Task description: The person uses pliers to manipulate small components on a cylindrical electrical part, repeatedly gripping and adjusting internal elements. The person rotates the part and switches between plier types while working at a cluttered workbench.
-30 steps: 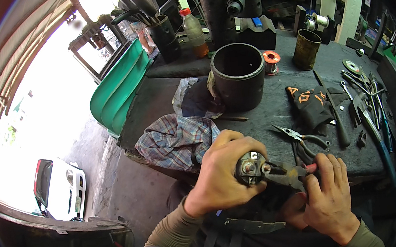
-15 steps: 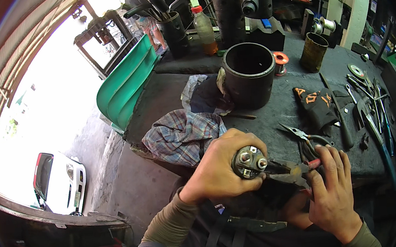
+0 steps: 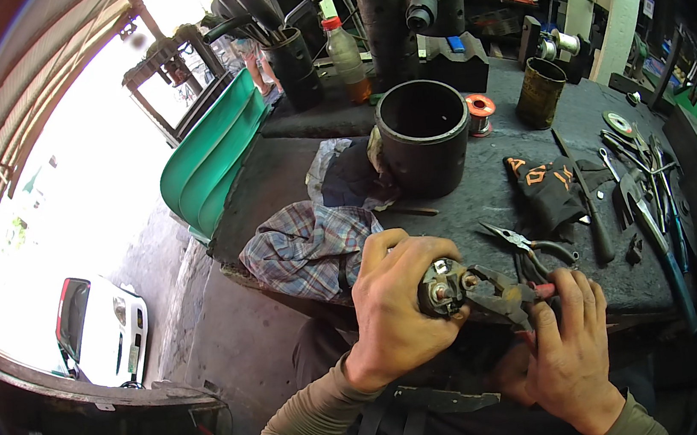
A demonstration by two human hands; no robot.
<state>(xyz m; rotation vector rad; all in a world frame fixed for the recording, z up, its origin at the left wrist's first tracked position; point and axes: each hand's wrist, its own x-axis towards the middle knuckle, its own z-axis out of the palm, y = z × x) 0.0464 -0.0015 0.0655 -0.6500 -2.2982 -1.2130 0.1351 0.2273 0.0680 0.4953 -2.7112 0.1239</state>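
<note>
My left hand (image 3: 403, 319) is wrapped round what looks like a starter solenoid (image 3: 437, 303), a short dark cylinder with metal studs on its upturned end. My right hand (image 3: 572, 355) grips combination pliers (image 3: 506, 301) by their red handles. The worn, dark jaws reach leftward over the end of the solenoid, at the right-hand stud. Whether they are clamped on it I cannot tell. Both hands are held just off the near edge of the workbench (image 3: 480, 168). Long-nose pliers (image 3: 512, 237) lie on the bench beyond my right hand.
A wide black cylinder (image 3: 423, 157) stands mid-bench, beside a checked cloth (image 3: 309, 248) and a solder spool (image 3: 481, 112). A dark cloth with orange lettering (image 3: 545, 191) and several hand tools (image 3: 653, 213) lie to the right. A bottle (image 3: 349, 67) stands at the back.
My left hand has turned the solenoid, so its studs sit differently. The pliers' jaws have come up from beside the solenoid onto its stud end. The view has shifted slightly.
</note>
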